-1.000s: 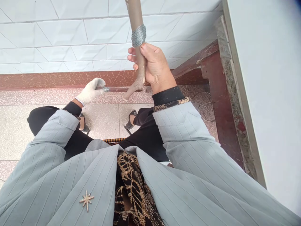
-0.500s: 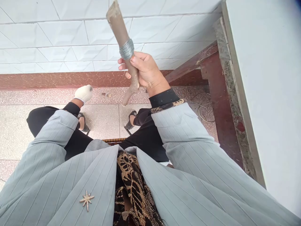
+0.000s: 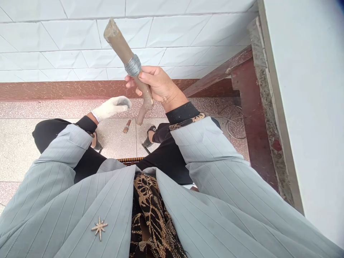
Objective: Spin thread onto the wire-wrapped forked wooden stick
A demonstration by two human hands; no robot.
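My right hand (image 3: 157,86), bare, is closed around a crooked wooden stick (image 3: 118,43), just below a band of grey wire (image 3: 132,65) wound round it. The stick tilts up to the left, its thick rough-cut end at the top and its bent thin end lowest. My left hand (image 3: 113,107), in a white glove, reaches to the right with fingers apart and nothing seen in them. Below that hand is a small reddish-brown stick (image 3: 127,126) with wire at one end. Whether it lies on the floor or is in the air, I cannot tell.
A white tiled wall (image 3: 64,36) with a reddish-brown baseboard (image 3: 53,90) stands ahead. At the right are a dark red wooden frame (image 3: 255,122) and a white surface (image 3: 309,89). A loop of thin cord (image 3: 231,123) lies on the speckled floor (image 3: 16,150).
My left hand has let go of the wire-wound reddish-brown stick, and it now shows below. My right hand has moved left and down, and its stick has tipped over to the left.
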